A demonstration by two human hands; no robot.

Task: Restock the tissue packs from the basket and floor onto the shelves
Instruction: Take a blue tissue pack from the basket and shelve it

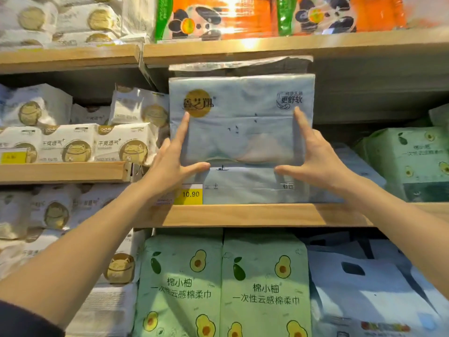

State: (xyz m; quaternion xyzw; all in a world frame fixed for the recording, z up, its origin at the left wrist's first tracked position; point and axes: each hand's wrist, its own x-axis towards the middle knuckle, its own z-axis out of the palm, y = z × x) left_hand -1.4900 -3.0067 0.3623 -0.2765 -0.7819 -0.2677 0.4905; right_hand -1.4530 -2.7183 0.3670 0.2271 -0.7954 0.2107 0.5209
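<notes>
A pale blue tissue pack (240,117) with a gold round logo stands upright on the middle wooden shelf (255,214), facing me. My left hand (173,164) presses flat on its lower left, forefinger up along the pack's left side and thumb pointing right. Mirroring it on the lower right, my right hand (312,156) lies against the pack with its fingers spread. Neither hand wraps around the pack; both touch its front and sides. Behind the pack, more blue packs (354,166) lie to the right on the same shelf.
A yellow price tag (190,194) reading 10.90 hangs on the shelf edge. Green avocado-print packs (223,283) fill the shelf below, another (408,161) stands at right. White cat-logo packs (73,142) fill the left shelves. Orange panda packs (218,18) sit on top.
</notes>
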